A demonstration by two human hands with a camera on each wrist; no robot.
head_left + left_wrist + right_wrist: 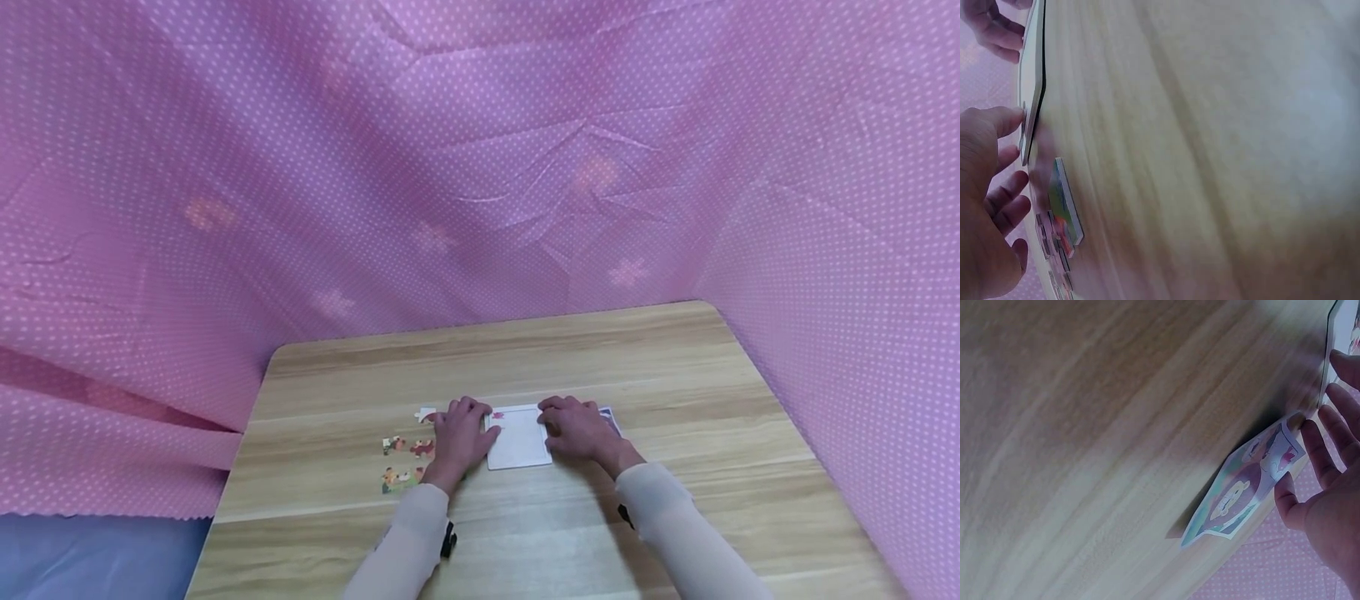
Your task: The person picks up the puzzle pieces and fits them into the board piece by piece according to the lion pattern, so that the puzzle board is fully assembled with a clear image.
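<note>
A white rectangular puzzle board (520, 446) lies flat between the two hands. A small puzzle piece (498, 414) with a red print sits in its upper left corner. My left hand (459, 437) is at the board's left side, its thumb and index finger touching that corner by the piece; the other fingers are loosely bent. My right hand (579, 429) rests at the right edge, fingertips touching the board. Beneath and beside the right hand lies a printed picture card (1235, 494) with a cartoon animal, partly hidden in the head view.
Loose puzzle pieces (402, 478) lie left of the left hand, several in rough rows, some covered by it. One green-blue piece (1065, 203) shows near the left wrist. The wooden table (525, 358) is bordered by a pink dotted curtain (480, 208).
</note>
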